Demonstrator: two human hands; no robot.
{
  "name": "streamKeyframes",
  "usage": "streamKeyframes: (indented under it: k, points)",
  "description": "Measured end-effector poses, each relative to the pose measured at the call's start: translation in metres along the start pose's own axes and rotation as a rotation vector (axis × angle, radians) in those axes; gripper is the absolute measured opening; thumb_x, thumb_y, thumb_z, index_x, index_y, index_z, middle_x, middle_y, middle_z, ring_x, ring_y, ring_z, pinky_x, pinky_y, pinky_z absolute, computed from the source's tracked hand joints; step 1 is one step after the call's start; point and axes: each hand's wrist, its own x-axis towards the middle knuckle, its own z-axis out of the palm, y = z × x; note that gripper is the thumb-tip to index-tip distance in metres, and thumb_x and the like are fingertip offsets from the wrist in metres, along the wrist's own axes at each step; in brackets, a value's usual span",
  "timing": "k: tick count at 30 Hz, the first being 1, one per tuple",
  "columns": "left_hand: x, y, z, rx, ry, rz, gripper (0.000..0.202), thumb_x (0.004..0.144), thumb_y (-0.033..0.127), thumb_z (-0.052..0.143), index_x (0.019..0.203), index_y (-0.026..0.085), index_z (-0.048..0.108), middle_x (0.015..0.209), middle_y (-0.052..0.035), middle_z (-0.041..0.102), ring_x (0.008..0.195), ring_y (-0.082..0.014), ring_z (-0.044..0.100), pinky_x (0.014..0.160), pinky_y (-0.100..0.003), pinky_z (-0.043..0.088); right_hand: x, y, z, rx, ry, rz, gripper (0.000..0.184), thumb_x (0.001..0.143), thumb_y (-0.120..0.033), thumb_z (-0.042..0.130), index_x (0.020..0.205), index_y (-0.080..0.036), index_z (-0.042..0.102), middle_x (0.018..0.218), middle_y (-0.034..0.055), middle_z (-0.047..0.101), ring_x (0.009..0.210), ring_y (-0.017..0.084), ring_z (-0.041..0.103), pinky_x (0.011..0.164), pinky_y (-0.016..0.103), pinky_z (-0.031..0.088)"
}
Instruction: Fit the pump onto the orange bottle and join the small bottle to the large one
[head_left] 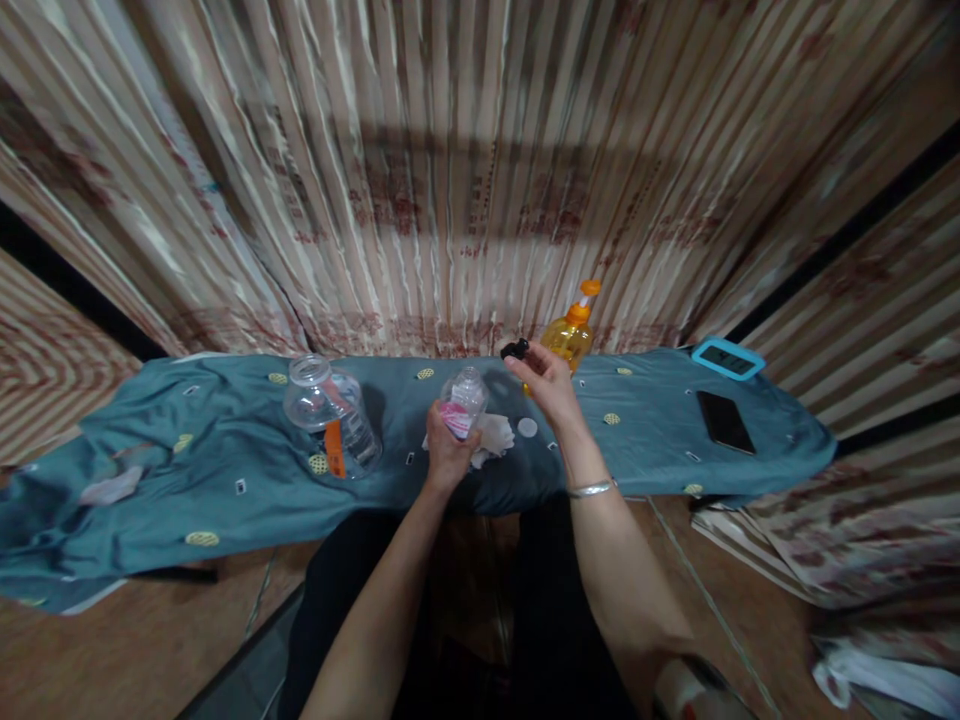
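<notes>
My left hand (448, 455) is closed around a small clear plastic bottle (470, 388) with a pink and white label. The bottle stands roughly upright with its neck uncovered. Raised to the right of that neck and apart from it, my right hand (550, 380) pinches a small black piece (514, 349), perhaps a cap or pump top; its exact kind is unclear. Crumpled white tissue (495, 437) lies beside and partly behind my left hand. A round white disc (527, 427) rests on the cloth below my right hand, which partly hides a yellow pump bottle (564, 341).
A large clear plastic jar (301, 405) with an orange label stands on the left of the teal patterned cloth (266, 500). Another white crumpled piece (112, 487) lies far left. On the right are a dark phone (725, 421) and a blue-framed digital clock (727, 358). Curtains (465, 180) hang behind.
</notes>
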Motion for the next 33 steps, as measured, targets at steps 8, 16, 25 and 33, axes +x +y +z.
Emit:
streamKeyframes:
  k: [8, 16, 25, 33]
  points:
    - [0.001, 0.001, -0.001, -0.027, 0.014, -0.033, 0.082, 0.056, 0.024, 0.084, 0.129, 0.019, 0.047, 0.122, -0.0106, 0.058, 0.122, -0.033, 0.057, 0.111, -0.051, 0.043, -0.015, 0.035, -0.052, -0.63, -0.139, 0.33, 0.024, 0.09, -0.034, 0.07, 0.105, -0.015, 0.067, 0.1, 0.0046, 0.067, 0.095, 0.019, 0.065, 0.09, 0.042, 0.053]
    - [0.0, 0.003, -0.001, -0.035, 0.009, -0.046, 0.082, 0.055, 0.023, 0.084, 0.129, 0.019, 0.047, 0.122, -0.0102, 0.058, 0.123, -0.0331, 0.056, 0.112, -0.051, 0.043, -0.041, 0.067, -0.07, -0.814, -0.374, 0.53, 0.021, 0.092, -0.029, 0.069, 0.105, -0.013, 0.065, 0.103, 0.0048, 0.067, 0.096, 0.018, 0.066, 0.087, 0.039, 0.056]
    - [-0.004, 0.004, 0.0, -0.028, 0.014, -0.086, 0.087, 0.054, 0.022, 0.085, 0.132, 0.019, 0.046, 0.126, -0.0123, 0.058, 0.126, -0.0351, 0.055, 0.112, -0.053, 0.042, -0.057, 0.07, -0.089, -0.794, -0.3, 0.525, 0.025, 0.09, -0.028, 0.071, 0.11, -0.014, 0.066, 0.109, 0.0069, 0.067, 0.103, 0.021, 0.065, 0.096, 0.045, 0.053]
    - [-0.004, 0.008, 0.0, -0.046, 0.022, -0.023, 0.083, 0.054, 0.024, 0.091, 0.128, 0.02, 0.051, 0.123, -0.0107, 0.059, 0.12, -0.0343, 0.059, 0.108, -0.055, 0.046, -0.078, -0.041, -0.034, -0.398, -0.08, 0.116, 0.052, 0.092, -0.046, 0.057, 0.135, -0.017, 0.053, 0.13, 0.0129, 0.065, 0.116, 0.023, 0.064, 0.107, 0.043, 0.047]
